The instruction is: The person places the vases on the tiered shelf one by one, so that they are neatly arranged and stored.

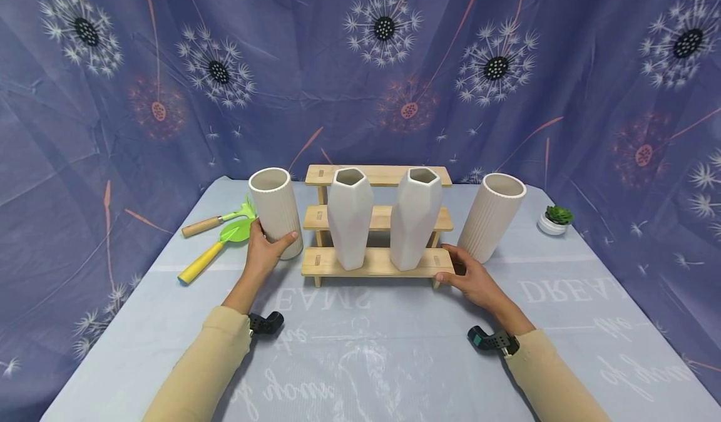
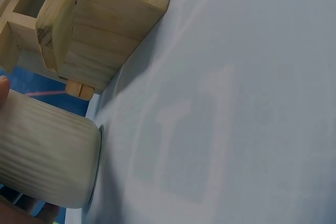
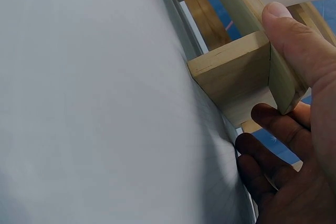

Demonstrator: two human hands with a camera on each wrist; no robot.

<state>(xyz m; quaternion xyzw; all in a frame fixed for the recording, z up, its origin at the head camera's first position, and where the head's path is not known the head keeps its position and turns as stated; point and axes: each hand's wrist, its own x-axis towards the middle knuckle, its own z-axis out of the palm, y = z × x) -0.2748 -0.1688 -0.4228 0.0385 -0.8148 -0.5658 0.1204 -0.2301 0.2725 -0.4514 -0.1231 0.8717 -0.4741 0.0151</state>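
A white ribbed vase (image 1: 276, 212) stands left of a three-step wooden stand (image 1: 377, 176). My left hand (image 1: 263, 247) grips it low down, thumb in front and fingers round its far side; the left wrist view shows the vase's base (image 2: 79, 156) against the cloth. With thumb and fingers, my right hand (image 1: 470, 278) holds the right end of the stand's lowest step; up close, the thumb (image 3: 294, 35) lies over the step's edge and a fingertip touches its underside. Two white faceted vases, one left (image 1: 350, 221) and one right (image 1: 415, 221), stand upright on that step.
Another ribbed vase (image 1: 490, 218) stands just right of the stand. A small potted succulent (image 1: 556, 220) sits at the far right. On the left lie a green hand rake (image 1: 205, 226) and a green trowel with a yellow handle (image 1: 201, 263). A patterned curtain (image 1: 315, 65) hangs behind.
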